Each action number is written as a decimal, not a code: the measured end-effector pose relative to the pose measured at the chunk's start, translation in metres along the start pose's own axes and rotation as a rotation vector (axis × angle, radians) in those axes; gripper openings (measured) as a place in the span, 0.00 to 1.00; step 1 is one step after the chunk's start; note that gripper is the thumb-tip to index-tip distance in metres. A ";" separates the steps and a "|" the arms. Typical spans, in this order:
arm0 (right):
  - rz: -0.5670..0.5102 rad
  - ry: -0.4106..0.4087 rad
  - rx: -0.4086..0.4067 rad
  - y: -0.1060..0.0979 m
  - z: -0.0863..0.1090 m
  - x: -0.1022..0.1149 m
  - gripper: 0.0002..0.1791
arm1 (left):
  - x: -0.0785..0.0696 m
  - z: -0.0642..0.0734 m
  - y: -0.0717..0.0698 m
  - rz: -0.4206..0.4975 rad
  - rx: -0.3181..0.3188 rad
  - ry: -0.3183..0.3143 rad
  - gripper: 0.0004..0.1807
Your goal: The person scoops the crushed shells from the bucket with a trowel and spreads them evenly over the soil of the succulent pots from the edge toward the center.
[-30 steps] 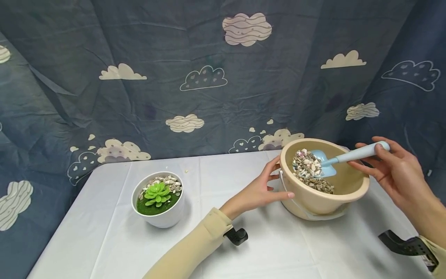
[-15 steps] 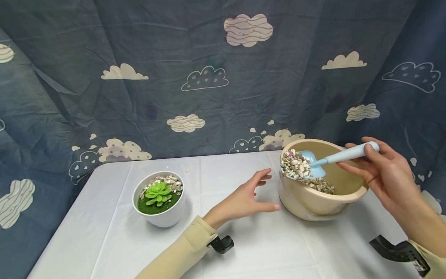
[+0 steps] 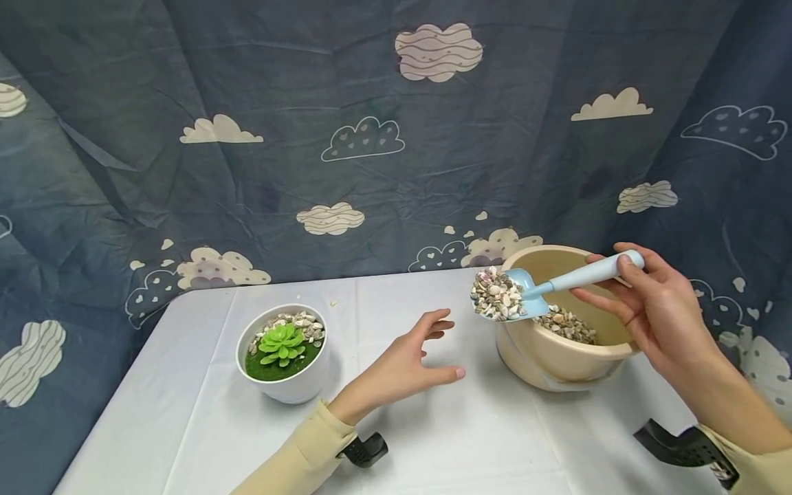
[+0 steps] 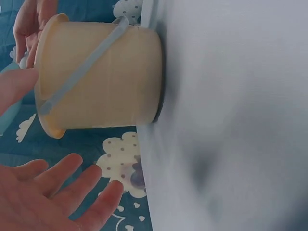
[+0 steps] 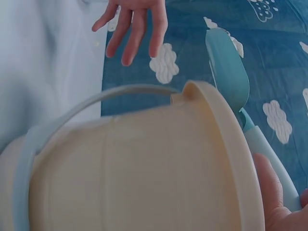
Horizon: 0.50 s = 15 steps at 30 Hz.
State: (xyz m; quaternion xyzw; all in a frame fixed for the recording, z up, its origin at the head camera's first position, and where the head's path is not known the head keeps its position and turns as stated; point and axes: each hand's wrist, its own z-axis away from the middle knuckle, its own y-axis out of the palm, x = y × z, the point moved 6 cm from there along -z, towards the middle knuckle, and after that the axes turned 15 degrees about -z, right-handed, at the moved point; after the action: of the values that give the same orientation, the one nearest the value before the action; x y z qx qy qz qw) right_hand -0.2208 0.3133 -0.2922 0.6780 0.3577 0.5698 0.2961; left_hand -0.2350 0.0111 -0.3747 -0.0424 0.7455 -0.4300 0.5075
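1. Your right hand (image 3: 658, 313) has its fingers round the handle of the blue scoop (image 3: 559, 281).
2. The scoop is full of little stones (image 3: 497, 295), up beside the bucket (image 3: 544, 352), near the worktop's (image 3: 495, 440) far edge.
3. Your left hand (image 3: 396, 371) has wide fingers, between bucket and white pot (image 3: 293, 393).
4. The pot is near the left edge.
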 end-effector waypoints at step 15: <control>0.009 -0.019 0.016 0.014 -0.004 -0.022 0.17 | 0.012 0.044 -0.020 -0.038 -0.041 -0.022 0.40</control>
State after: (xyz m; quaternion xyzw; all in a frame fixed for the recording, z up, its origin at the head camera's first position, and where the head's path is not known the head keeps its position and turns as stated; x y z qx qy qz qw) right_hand -0.2251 0.2867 -0.2924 0.6873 0.3566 0.5616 0.2916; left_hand -0.2134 -0.0333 -0.3748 -0.0715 0.7477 -0.4238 0.5063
